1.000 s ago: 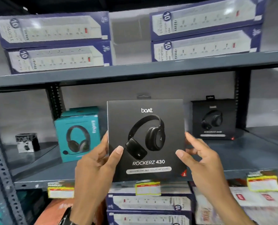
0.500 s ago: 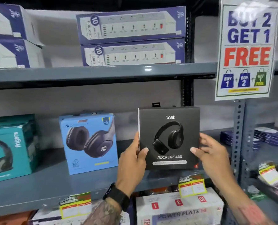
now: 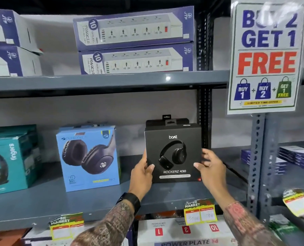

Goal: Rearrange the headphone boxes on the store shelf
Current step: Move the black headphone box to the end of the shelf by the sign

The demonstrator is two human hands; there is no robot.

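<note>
Shelf (image 3: 41,201) bears black box (image 3: 173,153), gripped between both hands (image 3: 142,173).

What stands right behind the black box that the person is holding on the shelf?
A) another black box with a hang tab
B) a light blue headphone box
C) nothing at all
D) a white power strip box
A: behind the black box held by the left hand and right hand, the top and hang tab of another black box show above it.
</note>
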